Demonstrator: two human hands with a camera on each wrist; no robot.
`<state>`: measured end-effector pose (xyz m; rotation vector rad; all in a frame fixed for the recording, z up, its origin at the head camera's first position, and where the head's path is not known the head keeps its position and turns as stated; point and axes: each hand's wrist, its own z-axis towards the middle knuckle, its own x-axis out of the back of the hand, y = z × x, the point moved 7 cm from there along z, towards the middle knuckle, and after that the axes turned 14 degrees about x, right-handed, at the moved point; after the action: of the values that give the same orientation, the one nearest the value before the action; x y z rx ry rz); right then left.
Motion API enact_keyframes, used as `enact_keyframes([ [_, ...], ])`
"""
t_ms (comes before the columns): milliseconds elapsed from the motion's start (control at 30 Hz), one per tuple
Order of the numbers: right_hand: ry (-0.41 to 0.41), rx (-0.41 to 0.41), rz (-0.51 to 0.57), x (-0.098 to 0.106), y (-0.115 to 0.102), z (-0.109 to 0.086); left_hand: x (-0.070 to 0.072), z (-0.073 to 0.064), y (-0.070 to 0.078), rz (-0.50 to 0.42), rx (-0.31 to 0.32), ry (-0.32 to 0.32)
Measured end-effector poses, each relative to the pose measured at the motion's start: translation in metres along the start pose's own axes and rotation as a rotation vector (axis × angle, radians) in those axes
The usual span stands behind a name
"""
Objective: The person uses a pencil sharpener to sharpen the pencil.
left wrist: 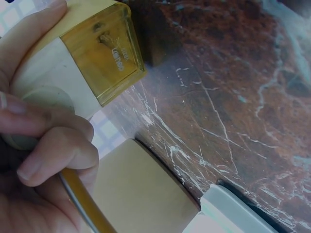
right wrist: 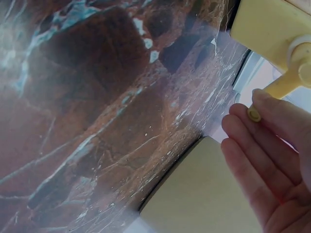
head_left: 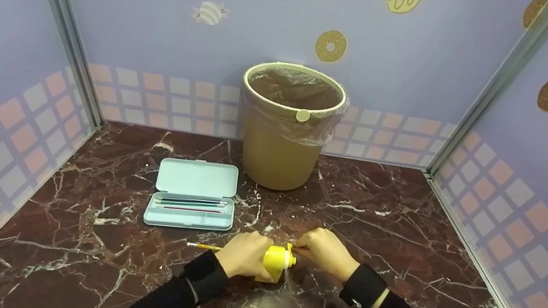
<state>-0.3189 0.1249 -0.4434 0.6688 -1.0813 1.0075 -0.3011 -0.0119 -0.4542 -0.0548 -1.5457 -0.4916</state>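
My left hand (head_left: 247, 253) grips a yellow crank pencil sharpener (head_left: 274, 260) lying low over the tabletop. A pencil (head_left: 207, 246) with an eraser end sticks out leftward from under that hand. In the left wrist view, curled fingers surround the pencil (left wrist: 86, 206) at the sharpener's pale front; its tip is hidden. The sharpener's translucent shavings drawer (left wrist: 106, 52) shows dark bits inside. On the opposite side, my right hand (head_left: 326, 252) pinches the knob end of the yellow crank (right wrist: 281, 87) between thumb and fingers.
An open light-blue pencil case (head_left: 188, 219) holding several pencils (head_left: 191, 202) lies at the left. Behind it to the right stands a tan trash bin (head_left: 281, 159) with a plastic liner. Patterned panels (head_left: 165, 28) wall in the dark marbled table (head_left: 93, 257).
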Motion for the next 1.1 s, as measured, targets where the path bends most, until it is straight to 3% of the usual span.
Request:
enact_keyframes([
  [233,-0.017,-0.013,0.026,-0.004,-0.001,-0.003,0.002,-0.002,0.001,0.001,-0.009,0.034],
  [500,-0.05,0.033,0.028,-0.007,-0.006,-0.003,0.002,-0.001,0.0,-0.017,-0.018,0.072],
  [867,-0.079,0.059,-0.012,-0.016,-0.015,-0.011,0.005,-0.004,0.001,-0.021,0.009,0.079],
  [1100,-0.07,0.061,0.059,-0.019,-0.022,-0.016,0.004,-0.005,0.0,-0.012,0.025,0.079],
])
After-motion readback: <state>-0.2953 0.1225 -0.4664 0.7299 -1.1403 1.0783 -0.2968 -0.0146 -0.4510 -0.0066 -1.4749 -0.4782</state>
